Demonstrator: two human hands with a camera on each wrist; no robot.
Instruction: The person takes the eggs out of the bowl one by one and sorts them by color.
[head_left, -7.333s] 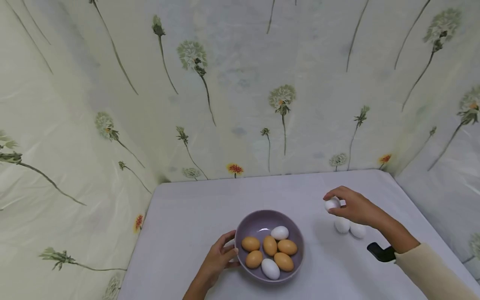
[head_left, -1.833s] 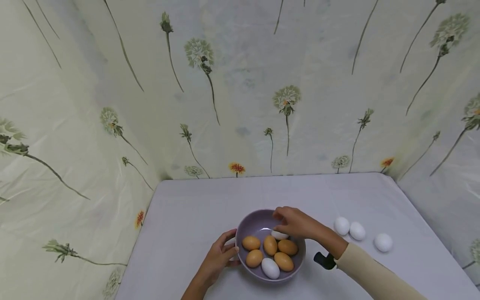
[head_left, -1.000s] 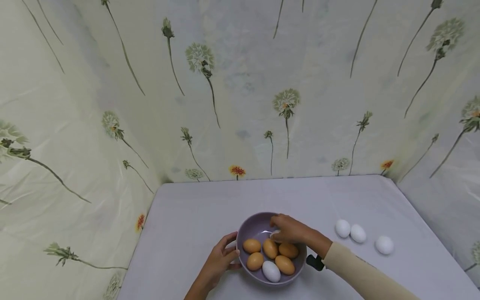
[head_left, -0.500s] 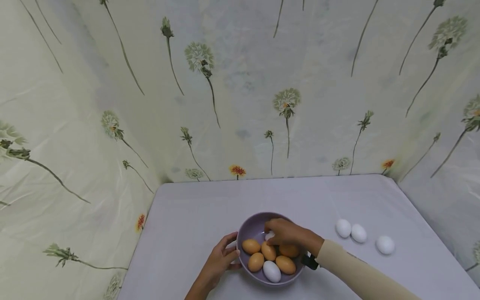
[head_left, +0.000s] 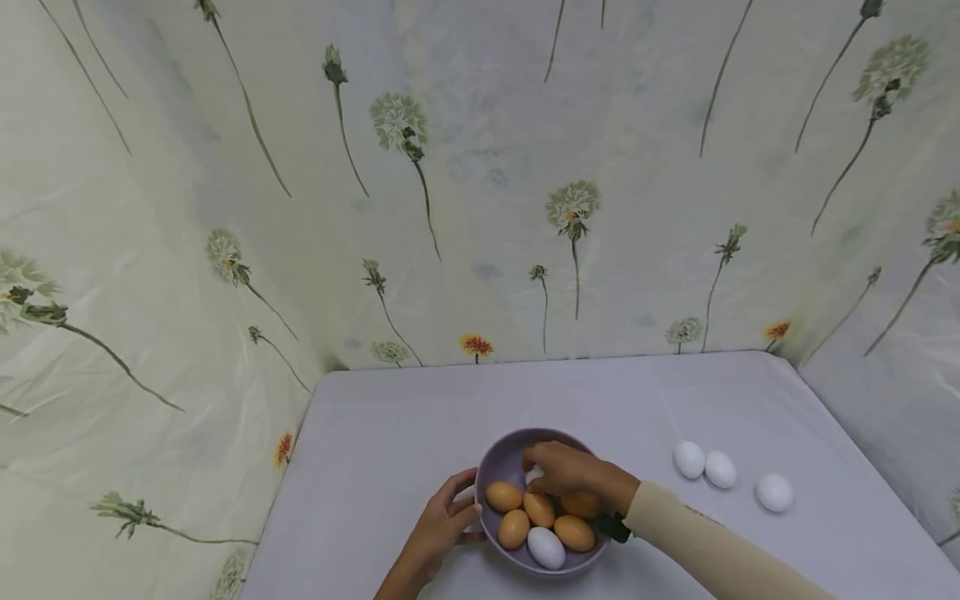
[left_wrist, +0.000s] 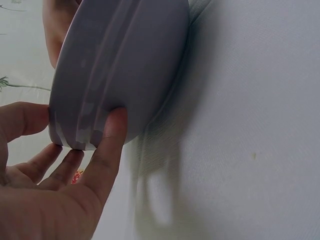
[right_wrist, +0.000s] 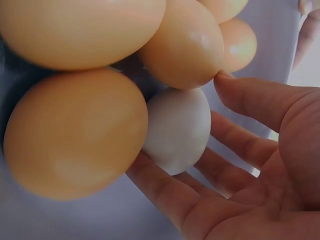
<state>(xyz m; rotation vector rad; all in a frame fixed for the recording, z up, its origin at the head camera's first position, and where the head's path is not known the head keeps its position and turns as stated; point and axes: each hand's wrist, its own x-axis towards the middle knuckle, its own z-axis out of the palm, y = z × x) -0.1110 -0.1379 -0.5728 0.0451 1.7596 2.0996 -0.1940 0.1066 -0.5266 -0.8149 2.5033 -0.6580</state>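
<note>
A purple bowl (head_left: 498,459) stands on the table with several brown eggs (head_left: 513,529) and a white egg (head_left: 546,547) in its near half. My left hand (head_left: 441,521) steadies the bowl from the left; in the left wrist view, thumb and fingertips touch its outer wall (left_wrist: 135,65). Reaching inside, my right hand (head_left: 564,469) has its fingers curved round another white egg (head_left: 533,475), mostly covered from above. The right wrist view shows the fingers behind this white egg (right_wrist: 179,132), with the thumb tip against a neighbouring brown egg (right_wrist: 187,45).
Right of the bowl, two white eggs (head_left: 689,460) lie side by side on the white-covered table (head_left: 405,417), and a third white egg (head_left: 774,492) lies apart. A flower-patterned curtain (head_left: 480,208) rises behind the table and along both sides.
Earlier my right hand held a white egg over the table's right side. Since then it has reached into the bowl and shifted a white egg slightly left. The left hand stays put.
</note>
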